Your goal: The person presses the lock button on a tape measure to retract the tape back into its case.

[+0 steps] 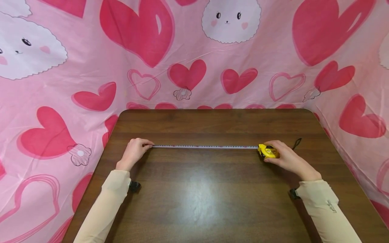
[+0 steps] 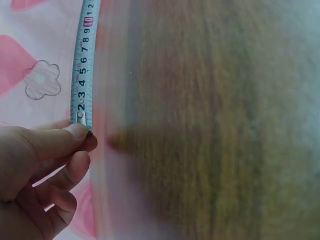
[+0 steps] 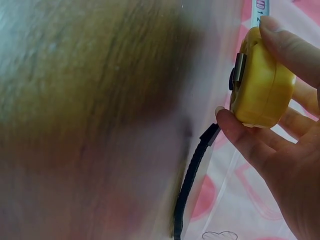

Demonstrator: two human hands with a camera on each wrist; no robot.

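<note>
A yellow tape measure is gripped by my right hand on the right side of the table. Its white blade runs straight leftward, pulled out across the tabletop. At the far end, my left hand pinches the blade's metal tip between thumb and forefinger. In the left wrist view, the numbers on the blade read upward from the thumb. The right wrist view shows the yellow case held between thumb and fingers, with a metal clip on its side and a black wrist strap hanging from it.
Beneath both hands lies a dark brown wooden table with rounded back corners. A pink cloth printed with hearts and white fluffy faces hangs behind it and along both sides. Each sleeve has a small black device at the wrist.
</note>
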